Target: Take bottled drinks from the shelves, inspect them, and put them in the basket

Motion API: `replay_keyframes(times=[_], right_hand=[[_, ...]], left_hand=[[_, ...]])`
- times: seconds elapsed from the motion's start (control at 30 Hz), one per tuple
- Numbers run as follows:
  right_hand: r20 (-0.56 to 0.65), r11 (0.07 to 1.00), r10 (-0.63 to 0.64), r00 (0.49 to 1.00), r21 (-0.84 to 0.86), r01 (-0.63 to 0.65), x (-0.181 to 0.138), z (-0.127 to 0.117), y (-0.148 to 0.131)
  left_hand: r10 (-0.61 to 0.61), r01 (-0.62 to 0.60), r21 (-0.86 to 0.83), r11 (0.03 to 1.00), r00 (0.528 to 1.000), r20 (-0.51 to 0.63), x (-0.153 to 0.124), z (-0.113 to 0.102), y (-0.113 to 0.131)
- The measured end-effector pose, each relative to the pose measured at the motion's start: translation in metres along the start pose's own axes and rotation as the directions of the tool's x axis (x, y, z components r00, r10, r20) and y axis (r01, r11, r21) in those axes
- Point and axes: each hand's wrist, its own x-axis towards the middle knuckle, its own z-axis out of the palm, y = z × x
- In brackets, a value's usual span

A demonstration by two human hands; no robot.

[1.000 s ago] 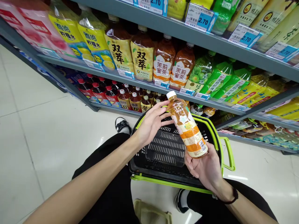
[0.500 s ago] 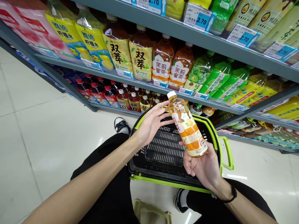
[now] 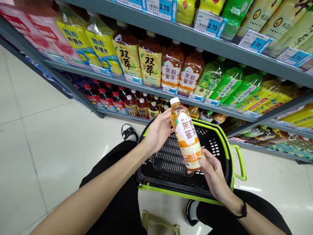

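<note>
A tea bottle (image 3: 187, 137) with a white cap and an orange, white and cream label leans over the basket, its front label facing me. Near its base, my right hand (image 3: 211, 169) grips it, thumb on the front and fingers behind. On the upper left side my left hand (image 3: 158, 132) holds the bottle below the cap, with its fingertips partly hidden behind it. Below both hands stands a black shopping basket (image 3: 146, 173) with lime-green trim, its slotted floor showing.
A grey shelf rack (image 3: 156, 16) with price tags runs across ahead, filled with large drink bottles (image 3: 171, 71) and smaller bottles (image 3: 132, 104) on the bottom level. A green basket handle (image 3: 241, 163) juts right. A pale stool (image 3: 158, 220) stands between my legs.
The bottle has turned about its length, so the front label now faces me. My right hand has shifted its grip to the base, and my left hand has closed on the upper part.
</note>
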Motion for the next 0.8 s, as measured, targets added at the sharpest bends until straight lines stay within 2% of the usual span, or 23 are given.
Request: replay_keyframes(times=[0.1, 0.2, 0.3, 0.4, 0.47, 0.53, 0.67, 0.73, 0.8], right_hand=[[-0.031, 0.988, -0.088, 0.996, -0.128, 0.083, 0.002, -0.002, 0.006], [-0.051, 0.934, -0.191, 0.980, -0.316, 0.166, 0.002, -0.004, 0.009], [-0.029, 0.794, -0.282, 0.959, -0.568, 0.216, 0.002, -0.010, 0.009], [0.025, 0.589, -0.295, 0.955, -0.782, 0.202, 0.007, -0.021, 0.009], [0.062, 0.443, -0.266, 0.962, -0.879, 0.179, 0.013, -0.030, 0.009], [0.099, 0.281, -0.212, 0.972, -0.947, 0.158, 0.018, -0.037, 0.008], [0.127, -0.021, -0.009, 0.992, -0.992, 0.127, 0.025, -0.046, -0.001], [0.076, -0.124, 0.134, 0.988, -0.988, 0.093, 0.028, -0.050, -0.008], [0.019, -0.153, 0.261, 0.965, -0.986, 0.060, 0.031, -0.057, -0.015]], left_hand=[[-0.002, 0.002, -0.039, 0.999, 1.000, -0.010, -0.002, 0.001, 0.001], [-0.024, 0.023, -0.065, 0.998, 1.000, -0.011, -0.003, 0.000, 0.002], [-0.030, 0.030, 0.009, 0.999, 1.000, 0.002, -0.002, -0.006, 0.001], [-0.041, 0.040, 0.207, 0.978, 0.999, 0.000, 0.002, -0.015, -0.003], [-0.096, 0.089, 0.363, 0.927, 0.995, 0.004, 0.005, -0.023, -0.007], [-0.202, 0.171, 0.477, 0.862, 0.979, 0.014, 0.008, -0.030, -0.012], [-0.384, 0.312, 0.547, 0.777, 0.923, 0.020, 0.020, -0.027, -0.028], [-0.423, 0.353, 0.553, 0.754, 0.906, -0.001, 0.029, -0.018, -0.040], [-0.430, 0.366, 0.594, 0.716, 0.902, -0.036, 0.040, -0.008, -0.060]])
